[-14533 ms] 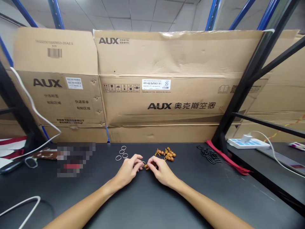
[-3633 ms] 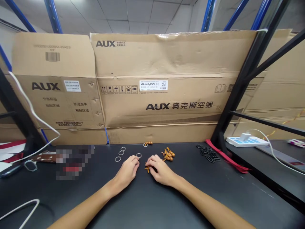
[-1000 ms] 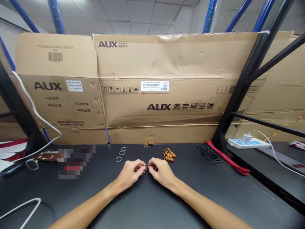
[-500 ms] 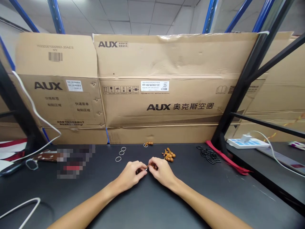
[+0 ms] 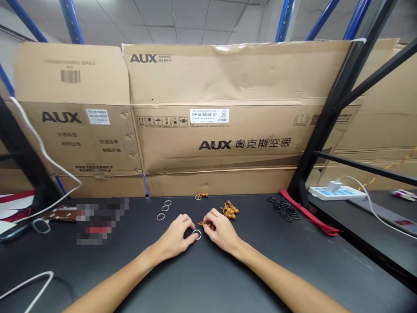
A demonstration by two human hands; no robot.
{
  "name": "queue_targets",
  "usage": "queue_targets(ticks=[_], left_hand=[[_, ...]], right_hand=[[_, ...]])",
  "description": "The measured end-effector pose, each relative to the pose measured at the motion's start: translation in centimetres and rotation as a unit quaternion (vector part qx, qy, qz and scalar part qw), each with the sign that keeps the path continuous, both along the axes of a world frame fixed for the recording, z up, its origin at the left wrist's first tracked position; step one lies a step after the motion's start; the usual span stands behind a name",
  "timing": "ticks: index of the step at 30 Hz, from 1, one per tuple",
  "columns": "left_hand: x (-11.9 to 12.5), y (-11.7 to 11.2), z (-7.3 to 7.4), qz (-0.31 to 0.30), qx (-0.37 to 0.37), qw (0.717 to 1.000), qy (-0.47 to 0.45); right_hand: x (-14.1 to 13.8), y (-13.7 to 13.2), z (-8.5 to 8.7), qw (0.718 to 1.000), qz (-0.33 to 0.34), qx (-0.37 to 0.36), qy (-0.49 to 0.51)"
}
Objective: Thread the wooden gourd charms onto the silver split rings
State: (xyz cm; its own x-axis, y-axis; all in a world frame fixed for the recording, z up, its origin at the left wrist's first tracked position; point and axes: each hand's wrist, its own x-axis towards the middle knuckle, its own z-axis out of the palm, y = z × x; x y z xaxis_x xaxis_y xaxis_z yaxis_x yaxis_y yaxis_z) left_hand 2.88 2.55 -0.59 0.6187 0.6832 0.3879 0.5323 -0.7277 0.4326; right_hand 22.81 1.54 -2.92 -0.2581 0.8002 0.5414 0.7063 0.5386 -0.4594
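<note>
My left hand [image 5: 176, 237] rests on the black table [image 5: 208, 278] with its fingers curled, thumb and fingertip pinching a small metal ring [image 5: 196, 234] that lies flat. My right hand [image 5: 221, 231] sits just to the right, fingers closed on a small brown wooden bead charm [image 5: 208, 225] at its fingertips. The two hands almost touch. A pile of brown gourd-shaped charms [image 5: 230, 210] lies just beyond my right hand. Three loose metal rings [image 5: 163, 210] lie beyond my left hand. One charm joined to a ring [image 5: 201, 196] lies at the table's back edge.
Large cardboard boxes [image 5: 215, 108] wall off the back of the table. Black rings [image 5: 284, 209] and a red strap [image 5: 309, 217] lie at the right by a black rack post [image 5: 325, 126]. A white power strip [image 5: 335, 191] sits further right. White cables [image 5: 29, 282] run along the left.
The ring was held up between both hands' fingertips half a second ago; now it lies flat on the table under my left fingers, and my right hand has drawn the charm slightly away.
</note>
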Motion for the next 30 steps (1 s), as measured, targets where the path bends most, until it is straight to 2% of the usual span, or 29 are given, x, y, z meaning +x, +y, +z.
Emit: queue_targets(ticks=[8,14,19,23,27,30], left_hand=[[0.0,0.5,0.1,-0.002,-0.028,0.999,0.035],[0.2,-0.3,0.7,-0.028,0.034,0.993,0.112],[-0.1,-0.5,-0.2,-0.026,0.071,0.987,0.143],[-0.3,-0.4,-0.6,-0.026,0.066,0.988,0.136],[0.0,-0.4,-0.2,-0.015,0.06,0.985,0.158],[0.2,-0.5,0.7,-0.004,0.024,0.988,0.152]], right_hand=[[0.0,-0.1,0.2,1.0,0.019,-0.01,0.007],[-0.2,-0.2,0.3,1.0,0.023,-0.01,0.005],[-0.2,-0.2,0.3,1.0,0.025,-0.01,0.0],[-0.1,-0.3,0.4,1.0,0.024,-0.01,-0.002],[-0.2,-0.4,0.6,1.0,0.023,-0.008,0.001],[-0.1,-0.4,0.5,1.0,0.023,-0.007,0.005]])
